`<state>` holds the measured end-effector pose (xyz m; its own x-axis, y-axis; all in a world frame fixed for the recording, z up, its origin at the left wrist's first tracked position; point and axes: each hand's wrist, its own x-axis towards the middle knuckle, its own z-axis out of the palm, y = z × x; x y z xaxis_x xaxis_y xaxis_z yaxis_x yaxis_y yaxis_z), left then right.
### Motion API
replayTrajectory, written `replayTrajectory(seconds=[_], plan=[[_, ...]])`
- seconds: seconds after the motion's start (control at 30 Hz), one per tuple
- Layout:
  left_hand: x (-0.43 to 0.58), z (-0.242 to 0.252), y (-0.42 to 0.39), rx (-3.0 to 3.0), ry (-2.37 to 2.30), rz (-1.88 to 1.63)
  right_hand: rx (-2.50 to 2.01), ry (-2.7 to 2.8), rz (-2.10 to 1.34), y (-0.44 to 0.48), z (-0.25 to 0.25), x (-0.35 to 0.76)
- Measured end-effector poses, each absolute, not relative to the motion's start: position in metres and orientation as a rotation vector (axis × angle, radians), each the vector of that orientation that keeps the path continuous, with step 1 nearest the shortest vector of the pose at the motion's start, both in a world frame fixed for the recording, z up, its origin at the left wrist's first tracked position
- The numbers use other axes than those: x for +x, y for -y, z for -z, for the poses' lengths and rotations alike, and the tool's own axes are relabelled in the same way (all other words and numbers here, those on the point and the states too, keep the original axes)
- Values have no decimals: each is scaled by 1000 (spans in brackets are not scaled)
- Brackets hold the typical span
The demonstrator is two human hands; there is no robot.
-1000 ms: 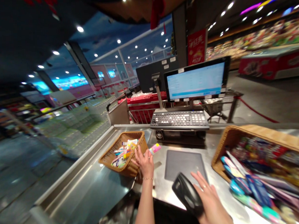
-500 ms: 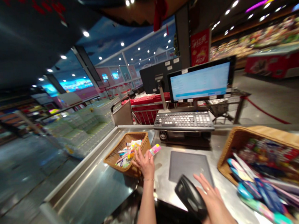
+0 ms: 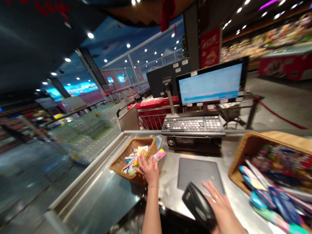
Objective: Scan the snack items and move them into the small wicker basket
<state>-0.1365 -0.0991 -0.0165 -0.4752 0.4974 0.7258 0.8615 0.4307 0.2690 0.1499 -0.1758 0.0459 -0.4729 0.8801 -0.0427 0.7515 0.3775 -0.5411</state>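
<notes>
My left hand [image 3: 149, 170] is over the right rim of a small wicker basket [image 3: 116, 165]. A small pink-and-yellow packet [image 3: 159, 155] sticks out to the right, pinched by its thumb side, while the other fingers spread toward the basket. Inside lie several small colourful packs and tubes [image 3: 130, 162]. At the lower right, my right hand [image 3: 223, 206] has a black barcode scanner [image 3: 198, 204] against its palm. Its fingertips stretch out beyond the scanner over a grey pad [image 3: 199, 173]; the thumb and the scanner's lower end are hidden.
Behind the pad stand a keyboard [image 3: 193, 125] and a lit monitor [image 3: 211, 82]. A larger wicker basket [image 3: 237, 172] of packaged goods and toothbrush-like items is on the right. The metal counter [image 3: 97, 194] has a raised left edge. Shopping carts [image 3: 152, 120] stand beyond.
My left hand has shifted slightly left with the packet, further over the small basket's rim. The right hand and scanner have hardly moved.
</notes>
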Motion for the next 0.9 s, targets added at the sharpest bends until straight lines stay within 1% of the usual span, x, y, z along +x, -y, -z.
replayTrajectory(seconds=[0.3, 0.67, 0.9], plan=[[-153, 20, 100, -1125, 2136, 846, -1405, 2372, -755, 174, -50, 143], [-156, 1, 109, -1025, 2152, 836, -1403, 2407, -749, 174, -52, 141], [-166, -1, 112, -996, 2126, 836, -1378, 2377, -815, 173, -49, 142]])
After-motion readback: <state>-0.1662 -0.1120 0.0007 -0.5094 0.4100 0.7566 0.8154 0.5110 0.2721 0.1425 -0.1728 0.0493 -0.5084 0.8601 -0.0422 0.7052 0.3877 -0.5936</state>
